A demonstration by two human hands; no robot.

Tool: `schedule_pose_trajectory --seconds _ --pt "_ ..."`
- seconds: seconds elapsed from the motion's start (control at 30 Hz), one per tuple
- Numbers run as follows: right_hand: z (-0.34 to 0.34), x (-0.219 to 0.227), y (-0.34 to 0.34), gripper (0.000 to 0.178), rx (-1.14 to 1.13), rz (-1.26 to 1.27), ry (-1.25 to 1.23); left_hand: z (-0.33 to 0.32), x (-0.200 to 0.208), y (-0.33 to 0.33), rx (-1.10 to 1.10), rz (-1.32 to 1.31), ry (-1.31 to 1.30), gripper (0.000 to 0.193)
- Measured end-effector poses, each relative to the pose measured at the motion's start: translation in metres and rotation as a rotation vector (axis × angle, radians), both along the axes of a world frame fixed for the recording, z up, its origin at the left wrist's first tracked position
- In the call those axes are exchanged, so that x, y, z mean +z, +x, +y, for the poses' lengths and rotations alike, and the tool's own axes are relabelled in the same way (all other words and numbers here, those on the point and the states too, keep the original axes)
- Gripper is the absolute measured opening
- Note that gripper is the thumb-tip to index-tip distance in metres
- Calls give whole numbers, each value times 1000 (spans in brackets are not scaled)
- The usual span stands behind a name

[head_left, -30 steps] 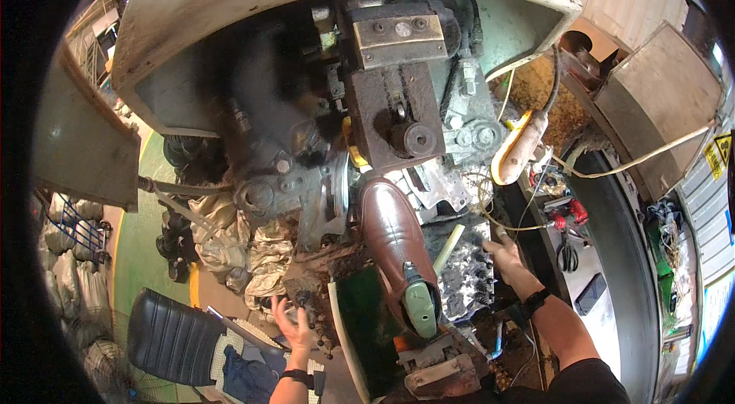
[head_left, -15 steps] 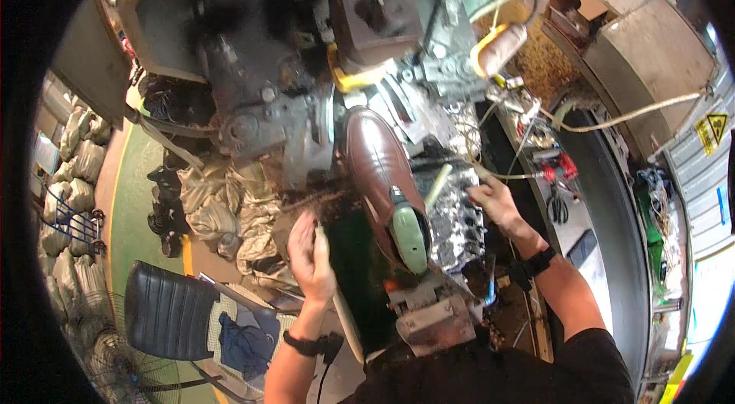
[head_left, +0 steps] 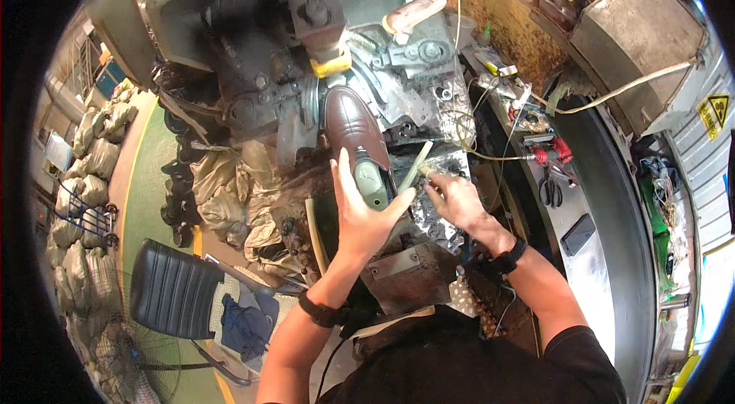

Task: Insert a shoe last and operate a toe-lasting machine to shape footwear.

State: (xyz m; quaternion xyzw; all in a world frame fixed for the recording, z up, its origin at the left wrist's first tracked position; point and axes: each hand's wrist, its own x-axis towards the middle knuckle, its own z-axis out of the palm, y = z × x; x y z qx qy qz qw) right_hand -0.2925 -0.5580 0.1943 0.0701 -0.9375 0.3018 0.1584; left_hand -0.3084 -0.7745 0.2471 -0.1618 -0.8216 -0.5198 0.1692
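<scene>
A brown leather shoe [head_left: 354,125] sits toe away from me at a metal machine [head_left: 306,14], under its yellow-tipped head [head_left: 331,63]. A pale green shoe last [head_left: 372,184] fills the shoe's opening. My left hand [head_left: 364,216] is at the heel, fingers stretched along the shoe's left side and thumb spread to the right; how firmly it touches cannot be told. To the right, my right hand [head_left: 459,201] has its fingers curled together beside a pale green stick [head_left: 416,165]. What those fingertips hold, if anything, is too small to make out.
On the right side shelf lie a red tool [head_left: 553,151], black scissors [head_left: 550,191] and a phone [head_left: 577,234]. A lamp [head_left: 416,12] hangs above the machine. A black chair [head_left: 172,289] stands at the left, near several filled sacks [head_left: 96,163].
My left hand has come in from beside the machine to the shoe's heel. The right hand has moved left to the pale green stick. The view has shifted.
</scene>
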Motion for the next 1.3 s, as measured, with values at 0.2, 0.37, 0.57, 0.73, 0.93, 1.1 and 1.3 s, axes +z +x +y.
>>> schedule_pose_trajectory --seconds 0.2,0.37,0.57,0.73,0.93,1.1,1.3 --pt "0 2 10 21 40 -43 139 19 -10 -4 131 97 -51 104" --pt "1 -6 6 20 -1 52 34 14 -16 -2 71 133 14 100" --pt "5 -11 3 20 0 14 15 -18 -11 -6 -31 -278 771 46" --pt "4 -12 3 16 -24 82 -68 -44 -14 -16 51 -77 242 34" --pt "6 -11 4 14 4 70 -85 -55 -9 -17 178 -14 -82 22" --pt "6 -7 6 13 7 62 -86 -58 -4 -19 112 -45 -92 13" --pt "7 -7 4 20 27 95 -85 -64 -2 -15 127 339 -363 10"
